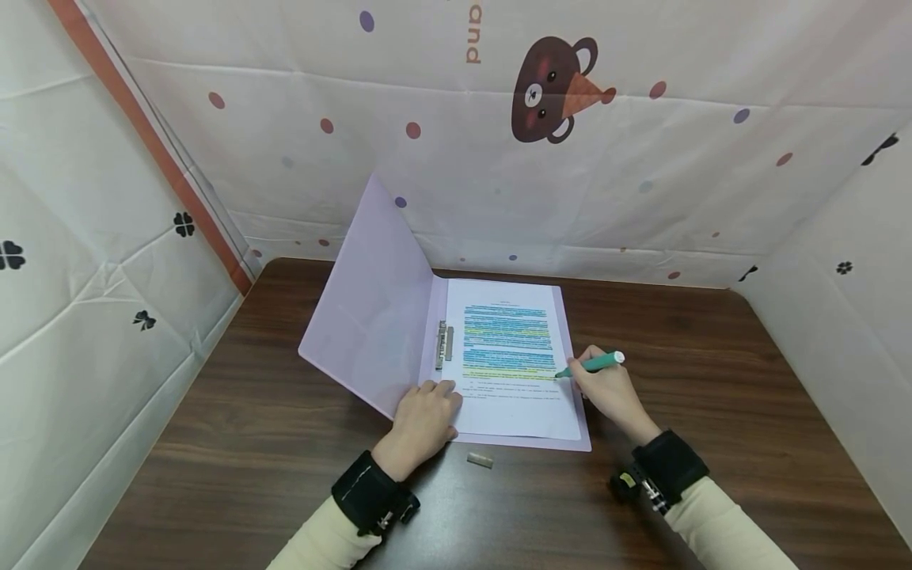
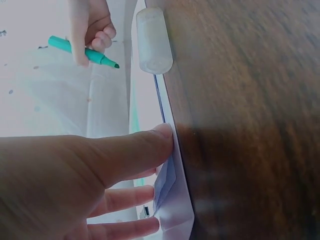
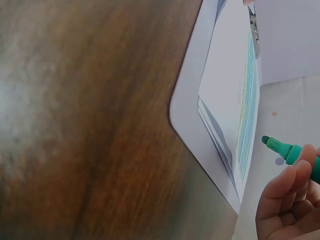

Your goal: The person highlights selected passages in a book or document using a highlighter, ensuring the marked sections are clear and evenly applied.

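A lilac folder (image 1: 370, 301) lies open on the table, its cover tilted up at the left. Inside is a printed sheet (image 1: 520, 412) with blue and yellow marked lines, beside a metal clip (image 1: 444, 346). My right hand (image 1: 608, 389) pinches a green highlighter (image 1: 602, 362), also visible in the right wrist view as a green highlighter (image 3: 285, 150). Its uncapped tip is at the right end of the lowest yellow line; whether it touches the paper I cannot tell. With fingers extended, my left hand (image 1: 423, 416) rests on the lower left of the sheet and folder.
A short pale cylinder (image 1: 480, 460), like a pen cap, lies on the brown wooden table (image 1: 271, 467) just below the folder's front edge. Patterned white cloth (image 1: 456, 158) hangs behind the table and along both sides.
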The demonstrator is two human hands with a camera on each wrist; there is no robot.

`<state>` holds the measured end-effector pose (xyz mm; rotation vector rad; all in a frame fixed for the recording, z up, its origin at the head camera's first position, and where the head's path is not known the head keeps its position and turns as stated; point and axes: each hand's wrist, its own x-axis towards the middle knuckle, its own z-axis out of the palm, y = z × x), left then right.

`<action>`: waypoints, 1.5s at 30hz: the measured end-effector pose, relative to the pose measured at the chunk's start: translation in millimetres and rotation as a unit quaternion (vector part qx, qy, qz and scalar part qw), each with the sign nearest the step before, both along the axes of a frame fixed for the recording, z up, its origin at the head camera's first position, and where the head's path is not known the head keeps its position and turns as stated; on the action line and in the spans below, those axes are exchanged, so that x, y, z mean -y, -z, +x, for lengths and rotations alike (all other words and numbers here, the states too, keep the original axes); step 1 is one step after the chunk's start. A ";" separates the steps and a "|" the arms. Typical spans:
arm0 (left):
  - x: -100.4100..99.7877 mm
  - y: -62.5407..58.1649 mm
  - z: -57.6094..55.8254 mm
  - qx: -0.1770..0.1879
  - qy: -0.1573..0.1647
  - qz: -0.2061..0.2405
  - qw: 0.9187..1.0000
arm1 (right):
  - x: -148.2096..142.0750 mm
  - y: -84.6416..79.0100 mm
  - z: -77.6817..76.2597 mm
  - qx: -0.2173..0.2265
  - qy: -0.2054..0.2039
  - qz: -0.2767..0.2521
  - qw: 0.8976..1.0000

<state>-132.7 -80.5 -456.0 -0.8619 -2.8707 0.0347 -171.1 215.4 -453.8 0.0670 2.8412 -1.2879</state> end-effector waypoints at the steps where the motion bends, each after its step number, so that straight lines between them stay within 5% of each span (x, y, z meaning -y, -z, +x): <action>1: -0.3 -0.1 0.0 -0.004 0.001 -0.001 1.000 | -0.1 0.1 0.6 -0.003 -0.001 -0.001 1.000; 8: -4.7 -3.1 2.4 -0.022 0.002 -0.016 1.000 | -3.2 0.1 3.1 -0.018 -0.005 -0.009 1.000; 14: -11.9 -6.1 2.1 -0.003 -0.002 -0.027 1.000 | -5.9 -1.2 4.1 -0.027 0.003 -0.012 1.000; 21: -29.4 -10.1 3.3 0.001 0.035 0.010 0.999 | -5.8 -4.8 5.7 -0.040 0.001 -0.015 0.999; 34: -79.5 -18.1 5.8 0.009 0.084 0.006 0.996 | -6.5 -4.2 6.7 -0.047 0.010 -0.026 0.999; 45: -109.4 -5.3 4.5 -0.027 0.127 0.033 0.991 | -13.2 -6.6 9.2 -0.060 -0.001 -0.040 0.997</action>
